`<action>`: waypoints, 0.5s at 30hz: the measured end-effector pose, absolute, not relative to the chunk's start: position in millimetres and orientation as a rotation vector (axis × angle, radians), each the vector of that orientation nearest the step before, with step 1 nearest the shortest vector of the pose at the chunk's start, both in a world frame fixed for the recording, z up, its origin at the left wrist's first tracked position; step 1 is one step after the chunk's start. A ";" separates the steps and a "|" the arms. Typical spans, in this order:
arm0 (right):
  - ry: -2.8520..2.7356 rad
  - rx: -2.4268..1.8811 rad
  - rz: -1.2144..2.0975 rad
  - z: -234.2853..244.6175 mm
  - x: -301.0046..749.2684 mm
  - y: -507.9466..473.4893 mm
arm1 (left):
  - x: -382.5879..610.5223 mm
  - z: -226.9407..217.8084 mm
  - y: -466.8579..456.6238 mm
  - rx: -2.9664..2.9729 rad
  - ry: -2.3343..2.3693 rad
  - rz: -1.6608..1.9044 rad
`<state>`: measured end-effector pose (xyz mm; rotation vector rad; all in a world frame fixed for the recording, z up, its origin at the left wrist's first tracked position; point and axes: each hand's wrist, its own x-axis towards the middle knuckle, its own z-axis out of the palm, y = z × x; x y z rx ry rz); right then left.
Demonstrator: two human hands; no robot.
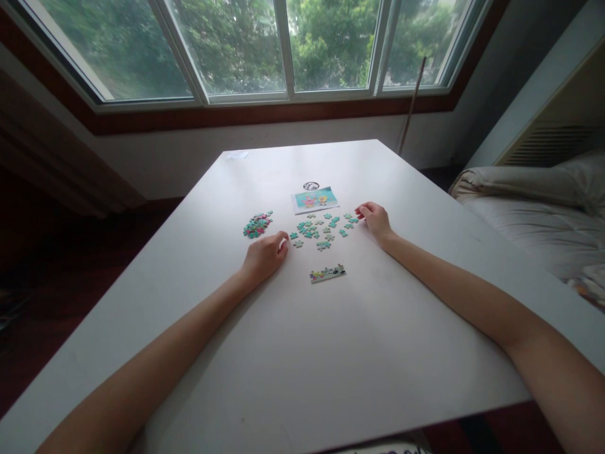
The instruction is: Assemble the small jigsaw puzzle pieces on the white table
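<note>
My left hand (267, 253) rests on the white table (302, 353) with its fingers curled in; I see nothing in it. Its knuckles lie just left of the loose jigsaw pieces (309, 232), which are mostly teal and pale green. On the far side of these pieces, to the right, is my right hand (377, 219). Its fingers are loosely bent and apart, the tips beside a few teal pieces (350, 219). Nearer to me lies a joined strip of jigsaw pieces (328, 273). A heap of teal and pink pieces (258, 225) sits beyond my left hand.
A picture card (316, 200) with cartoon figures lies behind the loose pieces, and a dark round mark or object (311, 186) behind it. Windows (283, 57) run along the far wall. A stick (412, 104) leans there. A pale padded seat (524, 202) stands right of the table.
</note>
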<state>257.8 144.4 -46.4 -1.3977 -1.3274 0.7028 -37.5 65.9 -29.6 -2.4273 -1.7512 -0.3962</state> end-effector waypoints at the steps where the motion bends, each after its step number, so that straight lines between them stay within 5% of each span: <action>1: -1.326 -1.400 0.706 -46.1 257.6 144.0 | -37.7 -30.0 66.1 -2.428 -1.749 -0.392; 15: -1.343 -1.394 0.694 -49.9 257.6 146.0 | -42.6 -40.0 76.7 -2.614 -1.479 -0.619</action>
